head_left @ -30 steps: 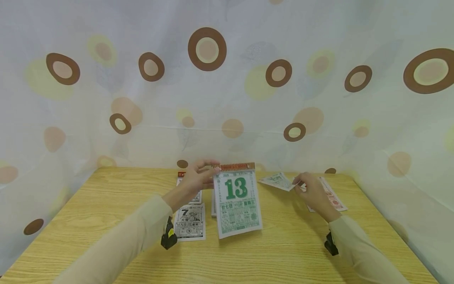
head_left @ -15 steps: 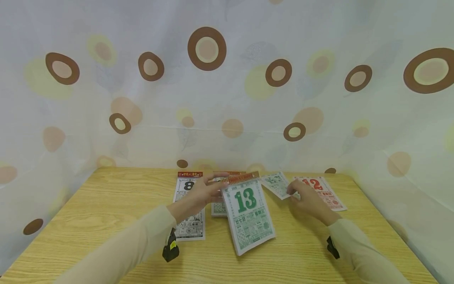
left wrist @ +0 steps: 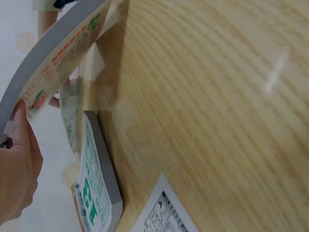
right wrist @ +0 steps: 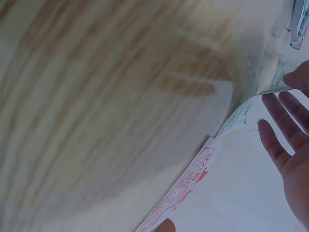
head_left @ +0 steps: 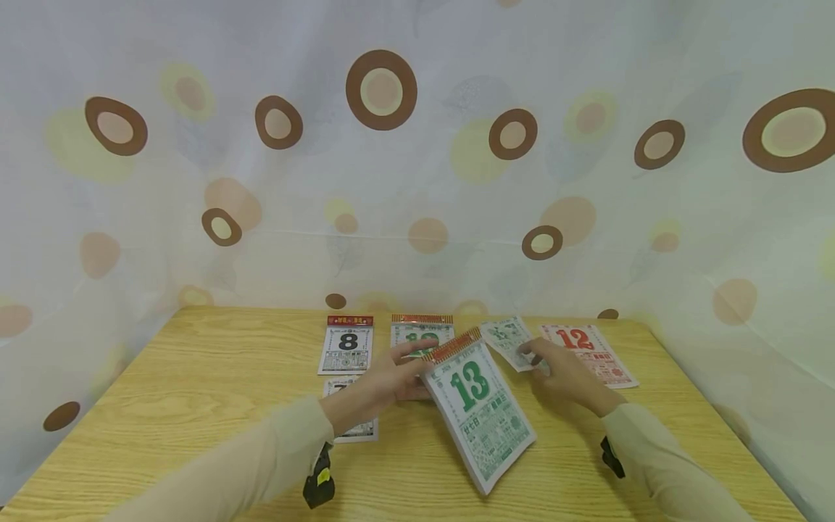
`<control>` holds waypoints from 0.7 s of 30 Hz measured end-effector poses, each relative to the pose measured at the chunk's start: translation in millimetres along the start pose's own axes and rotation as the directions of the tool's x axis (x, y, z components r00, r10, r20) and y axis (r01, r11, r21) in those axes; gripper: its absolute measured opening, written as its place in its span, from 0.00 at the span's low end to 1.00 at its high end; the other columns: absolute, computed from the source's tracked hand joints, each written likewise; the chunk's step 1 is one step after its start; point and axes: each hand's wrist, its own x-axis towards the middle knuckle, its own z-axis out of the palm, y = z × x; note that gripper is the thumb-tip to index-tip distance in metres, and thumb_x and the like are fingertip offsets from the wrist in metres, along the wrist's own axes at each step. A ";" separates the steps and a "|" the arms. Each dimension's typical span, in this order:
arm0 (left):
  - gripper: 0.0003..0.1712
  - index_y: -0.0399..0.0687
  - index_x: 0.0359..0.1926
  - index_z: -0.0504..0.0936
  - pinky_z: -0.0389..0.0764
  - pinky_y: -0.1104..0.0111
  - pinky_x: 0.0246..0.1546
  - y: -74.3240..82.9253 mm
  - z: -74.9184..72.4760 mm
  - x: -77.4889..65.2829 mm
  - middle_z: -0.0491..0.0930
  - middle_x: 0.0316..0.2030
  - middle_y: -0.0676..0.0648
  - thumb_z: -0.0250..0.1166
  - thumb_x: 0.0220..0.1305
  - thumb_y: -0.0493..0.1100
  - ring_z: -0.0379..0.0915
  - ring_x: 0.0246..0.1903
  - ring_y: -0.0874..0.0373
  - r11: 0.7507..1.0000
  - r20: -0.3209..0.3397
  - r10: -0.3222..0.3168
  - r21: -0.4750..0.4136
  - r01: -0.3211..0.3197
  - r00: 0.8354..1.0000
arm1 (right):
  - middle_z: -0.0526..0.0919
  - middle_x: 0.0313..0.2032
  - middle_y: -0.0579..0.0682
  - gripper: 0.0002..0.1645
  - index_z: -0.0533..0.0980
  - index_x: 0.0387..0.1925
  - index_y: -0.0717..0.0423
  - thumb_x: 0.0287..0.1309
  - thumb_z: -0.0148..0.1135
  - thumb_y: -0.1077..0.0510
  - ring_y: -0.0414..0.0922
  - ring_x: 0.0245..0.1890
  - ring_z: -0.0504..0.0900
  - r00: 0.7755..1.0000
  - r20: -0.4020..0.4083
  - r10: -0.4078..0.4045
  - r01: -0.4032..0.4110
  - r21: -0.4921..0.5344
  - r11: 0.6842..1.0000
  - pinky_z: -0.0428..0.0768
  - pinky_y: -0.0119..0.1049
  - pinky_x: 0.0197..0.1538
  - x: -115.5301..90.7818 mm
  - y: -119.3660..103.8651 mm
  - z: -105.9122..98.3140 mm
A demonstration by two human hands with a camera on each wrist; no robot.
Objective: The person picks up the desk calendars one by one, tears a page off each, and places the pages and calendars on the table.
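Note:
My left hand [head_left: 388, 380] grips a thick tear-off calendar [head_left: 485, 420] by its red-and-gold top strip, tilted over the table with a green 13 facing up. In the left wrist view its grey page edge and printed back [left wrist: 63, 55] show above my fingers. My right hand [head_left: 569, 375] pinches the lower corner of a loose green-printed calendar sheet [head_left: 502, 339]. That sheet bends up between thumb and fingers in the right wrist view. Close by, a sheet with a red 12 [head_left: 596, 357] lies partly behind the right hand.
Behind the left hand lies another green-numbered calendar [head_left: 401, 335], partly covered. A small calendar with a black 8 [head_left: 348, 344] lies left of it, with a sheet marked 7 [head_left: 355, 435] in front. A patterned curtain [head_left: 417, 174] hangs behind the wooden table [head_left: 215, 391].
My left hand has brought the calendar down, rightward and nearer, turning it aslant. The right hand has moved slightly left and lower with the green sheet, uncovering more of the red 12.

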 end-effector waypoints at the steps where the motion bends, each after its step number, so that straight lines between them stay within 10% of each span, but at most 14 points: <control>1: 0.29 0.49 0.64 0.63 0.79 0.59 0.48 -1.9 1.2 -0.2 0.74 0.51 0.37 0.56 0.61 0.35 0.79 0.44 0.49 1.000 -0.003 -0.004 -0.004 0.004 1.000 | 0.78 0.47 0.54 0.22 0.73 0.47 0.58 0.47 0.58 0.71 0.49 0.41 0.79 1.000 0.008 -0.001 0.001 0.001 1.000 0.79 0.44 0.43 -0.1 -0.1 0.5; 21: 0.33 0.42 0.65 0.62 0.80 0.62 0.47 -23.6 10.3 -9.4 0.71 0.49 0.38 0.57 0.57 0.34 0.78 0.41 0.53 0.993 -0.038 -0.087 0.077 0.089 0.996 | 0.76 0.49 0.56 0.21 0.75 0.47 0.51 0.48 0.59 0.65 0.53 0.47 0.77 0.984 0.178 0.023 -0.019 -0.023 1.000 0.78 0.49 0.47 1.9 -7.0 3.4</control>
